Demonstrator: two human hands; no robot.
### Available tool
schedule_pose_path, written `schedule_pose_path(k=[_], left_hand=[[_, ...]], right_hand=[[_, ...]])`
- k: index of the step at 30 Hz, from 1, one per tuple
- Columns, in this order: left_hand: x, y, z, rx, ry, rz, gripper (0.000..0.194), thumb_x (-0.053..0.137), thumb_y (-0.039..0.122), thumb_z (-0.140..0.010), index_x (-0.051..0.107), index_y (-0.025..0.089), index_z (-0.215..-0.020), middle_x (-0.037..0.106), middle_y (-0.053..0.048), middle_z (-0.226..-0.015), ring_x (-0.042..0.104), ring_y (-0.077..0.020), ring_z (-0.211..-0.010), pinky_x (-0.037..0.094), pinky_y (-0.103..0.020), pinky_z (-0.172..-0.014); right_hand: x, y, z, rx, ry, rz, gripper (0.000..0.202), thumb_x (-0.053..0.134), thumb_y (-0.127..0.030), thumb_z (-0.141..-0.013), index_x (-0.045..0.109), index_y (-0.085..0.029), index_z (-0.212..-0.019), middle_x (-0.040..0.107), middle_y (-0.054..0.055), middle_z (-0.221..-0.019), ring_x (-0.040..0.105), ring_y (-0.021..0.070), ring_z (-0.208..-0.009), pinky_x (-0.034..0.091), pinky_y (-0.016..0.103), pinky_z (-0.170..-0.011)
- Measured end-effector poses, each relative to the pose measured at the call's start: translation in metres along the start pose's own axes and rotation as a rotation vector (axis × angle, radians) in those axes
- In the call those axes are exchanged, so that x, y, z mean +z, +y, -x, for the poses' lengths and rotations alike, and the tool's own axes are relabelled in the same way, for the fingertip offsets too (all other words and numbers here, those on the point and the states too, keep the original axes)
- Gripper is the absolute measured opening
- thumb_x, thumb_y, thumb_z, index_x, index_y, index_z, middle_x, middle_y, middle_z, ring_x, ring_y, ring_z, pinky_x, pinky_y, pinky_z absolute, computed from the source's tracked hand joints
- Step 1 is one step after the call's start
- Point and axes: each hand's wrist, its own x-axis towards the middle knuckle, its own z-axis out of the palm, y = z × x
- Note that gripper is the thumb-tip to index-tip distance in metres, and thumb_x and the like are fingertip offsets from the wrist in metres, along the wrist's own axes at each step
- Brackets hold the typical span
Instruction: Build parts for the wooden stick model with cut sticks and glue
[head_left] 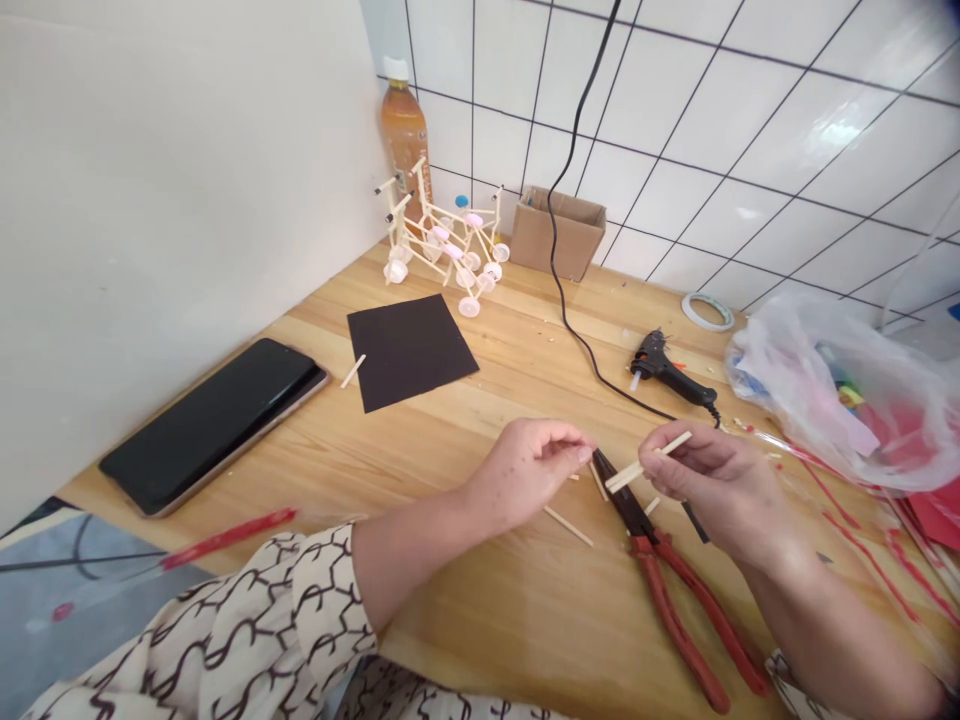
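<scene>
Short wooden sticks (631,474), seemingly two side by side, are pinched between the thumb and fingers of my right hand (720,490). Beneath them lie long-nose pliers with red handles (660,570), jaws pointing away from me. My left hand (532,470) is closed in a pinch close to the tip of the pliers; what it holds, if anything, is hidden. A thin loose stick (568,526) rests on the table below my left fingers, and more small stick pieces lie around the pliers' jaws.
Behind my hands are a black square sheet (412,352), a phone (217,425), little bicycle models made of sticks (450,240), a bottle (405,125) and a cardboard box (559,235). To the right are a glue gun (671,370), a tape roll (707,311) and a plastic bag (847,380).
</scene>
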Motion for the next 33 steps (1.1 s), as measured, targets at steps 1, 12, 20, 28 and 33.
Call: schedule_pose_path(k=[1,12,20,28,33], left_hand=[[0.000,0.001,0.000,-0.042,-0.011,0.064,0.013,0.057,0.021,-0.078,0.066,0.012,-0.082,0.068,-0.005,-0.079,0.062,-0.0130,-0.074,0.048,-0.028,-0.076],[0.004,-0.001,0.003,-0.287,-0.308,0.388,0.023,0.066,0.033,-0.071,0.066,0.009,-0.070,0.065,-0.004,-0.061,0.057,-0.0104,-0.052,0.049,-0.028,-0.062],[0.007,-0.002,0.006,-0.273,-0.224,0.263,0.016,0.067,0.026,-0.067,0.065,0.010,-0.069,0.062,0.000,-0.056,0.057,-0.0093,-0.053,0.049,-0.026,-0.064],[0.009,0.000,0.011,-0.139,-0.179,-0.063,0.020,0.054,0.021,-0.075,0.060,0.012,-0.058,0.061,-0.002,-0.058,0.056,-0.0112,-0.057,0.044,-0.023,-0.057],[0.010,-0.001,0.011,-0.127,-0.162,-0.123,0.015,0.054,0.024,-0.074,0.061,0.012,-0.067,0.062,-0.002,-0.063,0.054,-0.0116,-0.059,0.042,-0.022,-0.056]], right_hand=[[0.002,-0.001,0.001,0.042,-0.048,-0.087,0.018,0.068,-0.035,-0.071,0.059,-0.019,-0.071,0.054,-0.002,-0.055,0.046,0.0097,-0.046,0.036,0.022,-0.042],[0.019,-0.002,0.007,0.144,-0.172,-0.271,0.018,0.068,-0.033,-0.071,0.059,-0.017,-0.071,0.055,-0.002,-0.057,0.045,0.0079,-0.047,0.035,0.020,-0.044],[0.027,0.000,0.010,0.077,-0.139,-0.103,0.018,0.064,-0.034,-0.075,0.058,-0.017,-0.073,0.059,-0.001,-0.059,0.051,0.0104,-0.051,0.039,0.022,-0.048],[0.029,-0.003,0.013,0.060,-0.111,-0.029,0.018,0.063,-0.035,-0.075,0.059,-0.017,-0.073,0.060,0.000,-0.059,0.053,0.0113,-0.052,0.041,0.022,-0.047],[0.030,-0.004,0.011,0.051,-0.114,-0.039,0.017,0.063,-0.034,-0.075,0.059,-0.017,-0.071,0.061,0.000,-0.059,0.055,0.0119,-0.054,0.043,0.022,-0.050]])
